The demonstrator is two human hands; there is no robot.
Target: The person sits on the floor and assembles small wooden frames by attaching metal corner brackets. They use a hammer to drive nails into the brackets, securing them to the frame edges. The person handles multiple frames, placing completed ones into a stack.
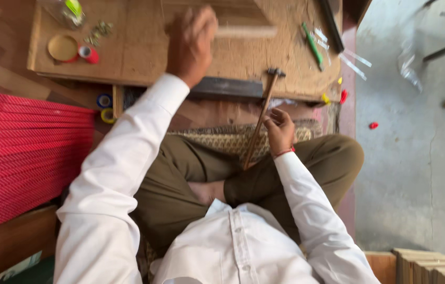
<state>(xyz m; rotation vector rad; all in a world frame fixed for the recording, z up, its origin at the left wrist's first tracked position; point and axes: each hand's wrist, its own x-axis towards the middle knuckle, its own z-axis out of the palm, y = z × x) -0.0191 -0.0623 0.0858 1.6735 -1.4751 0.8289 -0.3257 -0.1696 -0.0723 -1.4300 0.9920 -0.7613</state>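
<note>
Now: your right hand [280,131] grips a wooden-handled hammer with a dark metal head [262,113] above your lap.
Its long axis tilts, head toward the worn wooden work board [138,52]. Your left hand [191,42] closes on a pale wooden strip [246,31] lying crosswise there.

Premises are a small floor-level craft workshop. A low, worn chipboard work board [138,52] fills the upper centre of the frame, its surface scuffed and littered. A wooden-handled hammer [261,113] lies across its near edge, a green marker pen [312,45] sits at upper right, and tape rolls [105,108] lie below its left corner. Stacked red corrugated sheets [22,152] occupy the left side. Cut wooden pieces [433,265] are stacked at lower right on the bare grey concrete floor [417,158].
</note>
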